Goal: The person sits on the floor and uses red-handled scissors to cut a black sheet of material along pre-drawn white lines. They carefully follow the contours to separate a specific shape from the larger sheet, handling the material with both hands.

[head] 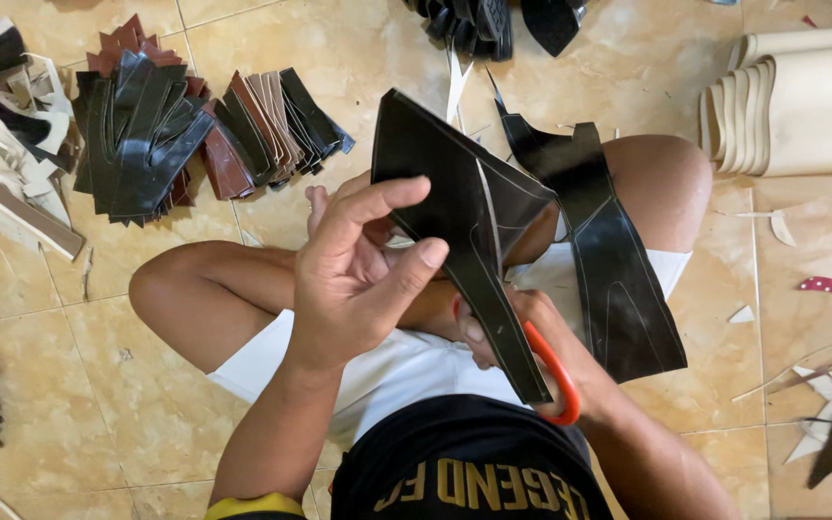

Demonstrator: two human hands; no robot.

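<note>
Sitting cross-legged on the tiled floor (pixel 146 404), with left hand (pixel 353 279) raised, thumb and forefinger closed on the edge of a black leather sheet (pixel 455 202) held over the lap. Right hand (pixel 532 337) mostly hidden beneath that sheet, fingers curled through the orange handle of scissors (pixel 556 371); blades out of sight. Draped across the right knee, a second black strip (pixel 618 279). Fanned on the tiles beyond the left knee, cut black and brown pieces (pixel 175 135); near the right knee, cream rolls (pixel 801 106); scattered beside them, pale scraps (pixel 825 385).
</note>
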